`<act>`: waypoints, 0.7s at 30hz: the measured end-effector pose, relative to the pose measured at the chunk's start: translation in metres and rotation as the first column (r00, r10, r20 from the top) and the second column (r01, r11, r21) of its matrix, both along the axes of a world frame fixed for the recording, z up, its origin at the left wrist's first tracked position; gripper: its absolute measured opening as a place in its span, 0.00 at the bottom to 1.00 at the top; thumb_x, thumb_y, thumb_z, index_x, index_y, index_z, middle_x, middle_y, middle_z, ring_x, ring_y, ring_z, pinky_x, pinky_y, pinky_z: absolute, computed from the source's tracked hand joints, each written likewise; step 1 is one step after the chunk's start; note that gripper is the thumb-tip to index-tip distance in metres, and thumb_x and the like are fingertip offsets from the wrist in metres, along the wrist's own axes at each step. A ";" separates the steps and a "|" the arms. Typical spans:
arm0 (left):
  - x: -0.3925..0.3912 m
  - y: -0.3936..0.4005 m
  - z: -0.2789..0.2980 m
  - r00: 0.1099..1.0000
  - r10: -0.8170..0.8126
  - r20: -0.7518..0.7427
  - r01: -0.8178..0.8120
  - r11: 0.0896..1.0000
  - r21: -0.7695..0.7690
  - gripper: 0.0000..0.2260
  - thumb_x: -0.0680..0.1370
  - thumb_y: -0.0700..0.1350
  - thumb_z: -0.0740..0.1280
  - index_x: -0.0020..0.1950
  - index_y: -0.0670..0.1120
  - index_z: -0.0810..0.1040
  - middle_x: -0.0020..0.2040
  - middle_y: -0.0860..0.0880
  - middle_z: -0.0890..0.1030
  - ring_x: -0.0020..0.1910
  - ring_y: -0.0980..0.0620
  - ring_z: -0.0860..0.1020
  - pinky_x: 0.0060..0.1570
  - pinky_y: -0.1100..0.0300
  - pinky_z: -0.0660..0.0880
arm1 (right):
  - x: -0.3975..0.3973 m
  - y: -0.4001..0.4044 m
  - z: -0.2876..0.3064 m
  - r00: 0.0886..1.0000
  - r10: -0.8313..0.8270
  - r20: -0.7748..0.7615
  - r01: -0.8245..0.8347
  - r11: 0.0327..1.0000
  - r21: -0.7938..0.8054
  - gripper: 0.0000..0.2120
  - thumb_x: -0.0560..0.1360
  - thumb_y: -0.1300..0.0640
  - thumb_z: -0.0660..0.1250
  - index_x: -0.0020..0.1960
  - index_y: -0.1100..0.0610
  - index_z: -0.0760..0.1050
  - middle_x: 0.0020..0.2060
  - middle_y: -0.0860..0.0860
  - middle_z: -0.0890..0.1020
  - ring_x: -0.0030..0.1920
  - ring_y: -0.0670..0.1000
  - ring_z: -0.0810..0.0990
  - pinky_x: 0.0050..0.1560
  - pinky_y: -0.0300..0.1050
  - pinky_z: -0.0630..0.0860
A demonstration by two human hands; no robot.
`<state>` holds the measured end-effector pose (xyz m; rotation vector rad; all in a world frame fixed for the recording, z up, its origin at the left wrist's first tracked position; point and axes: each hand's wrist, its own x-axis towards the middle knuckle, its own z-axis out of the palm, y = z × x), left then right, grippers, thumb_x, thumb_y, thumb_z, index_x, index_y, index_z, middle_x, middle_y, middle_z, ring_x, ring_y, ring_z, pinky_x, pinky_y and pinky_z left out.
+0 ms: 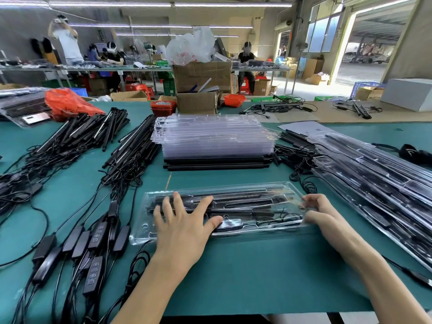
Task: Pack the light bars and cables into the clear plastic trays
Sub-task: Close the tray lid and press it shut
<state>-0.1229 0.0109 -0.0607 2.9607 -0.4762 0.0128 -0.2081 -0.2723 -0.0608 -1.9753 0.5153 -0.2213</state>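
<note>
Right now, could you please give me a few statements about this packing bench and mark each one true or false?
1. The left hand lies flat on the clear tray. True.
2. The right hand holds a loose cable. False: it grips the tray's right end.
3. The stack of empty trays stands behind the tray being packed. True.
4. The filled trays lie on the left. False: they lie on the right.
5. The table is red. False: it is green.
</note>
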 end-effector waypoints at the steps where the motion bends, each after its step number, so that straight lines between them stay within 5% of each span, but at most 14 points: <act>1: -0.001 -0.001 0.001 1.000 0.005 -0.020 -0.005 1.000 -0.006 0.33 0.72 0.72 0.36 0.77 0.68 0.47 0.81 0.36 0.45 0.79 0.36 0.43 0.75 0.36 0.43 | 0.001 0.000 0.000 1.000 -0.014 0.007 0.014 1.000 0.015 0.24 0.62 0.49 0.64 0.58 0.45 0.70 0.55 0.47 0.78 0.57 0.49 0.75 0.57 0.47 0.69; 5: -0.002 -0.002 0.001 1.000 -0.004 -0.031 0.004 1.000 0.005 0.32 0.74 0.70 0.38 0.78 0.66 0.47 0.81 0.37 0.43 0.79 0.36 0.40 0.74 0.36 0.41 | 0.007 -0.002 -0.003 0.999 -0.042 -0.017 0.041 0.999 -0.028 0.14 0.74 0.60 0.69 0.55 0.47 0.71 0.54 0.48 0.79 0.55 0.50 0.76 0.52 0.46 0.69; 12: -0.005 -0.020 -0.009 0.980 -0.167 0.112 0.181 0.975 -0.130 0.20 0.84 0.53 0.50 0.76 0.63 0.57 0.80 0.49 0.56 0.79 0.48 0.49 0.76 0.44 0.46 | 0.012 -0.006 -0.002 0.994 -0.058 -0.094 0.050 0.995 -0.086 0.17 0.74 0.67 0.69 0.53 0.48 0.69 0.51 0.45 0.77 0.49 0.45 0.76 0.45 0.43 0.68; 17: -0.007 -0.031 -0.017 0.980 -0.059 0.189 0.086 0.987 -0.135 0.19 0.81 0.62 0.48 0.71 0.63 0.62 0.76 0.52 0.64 0.76 0.50 0.56 0.74 0.47 0.51 | 0.017 0.000 0.000 0.991 -0.097 -0.089 0.093 0.994 -0.048 0.22 0.74 0.65 0.69 0.62 0.51 0.64 0.50 0.49 0.78 0.48 0.46 0.77 0.45 0.44 0.69; 21: -0.006 -0.030 -0.022 0.976 -0.059 0.210 0.084 0.990 -0.110 0.24 0.80 0.67 0.45 0.75 0.65 0.56 0.77 0.51 0.61 0.77 0.49 0.55 0.75 0.46 0.50 | 0.021 0.012 0.001 0.977 -0.205 -0.059 0.188 0.958 -0.215 0.05 0.76 0.54 0.65 0.49 0.56 0.75 0.39 0.49 0.81 0.40 0.48 0.78 0.38 0.44 0.71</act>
